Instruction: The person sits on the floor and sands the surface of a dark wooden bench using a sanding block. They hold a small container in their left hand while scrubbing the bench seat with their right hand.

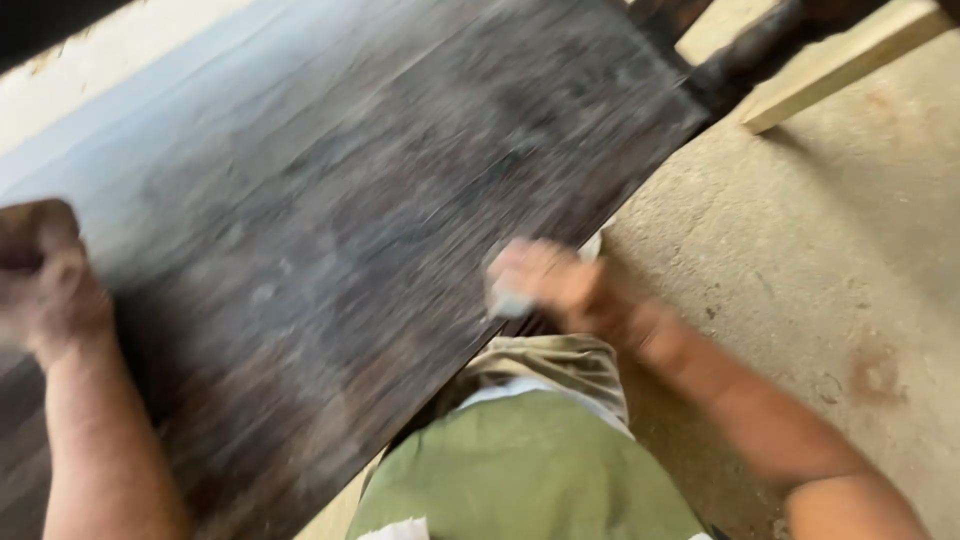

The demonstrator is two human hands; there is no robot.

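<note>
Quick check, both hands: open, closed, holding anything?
Left hand: closed in a fist, resting on the dark board; contents not visible.
Right hand: closed on a small pale object at the board's edge; too blurred to identify.

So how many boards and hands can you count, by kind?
Dark boards: 1
Pale planks: 1
Hands: 2, left and right
Total: 4
</note>
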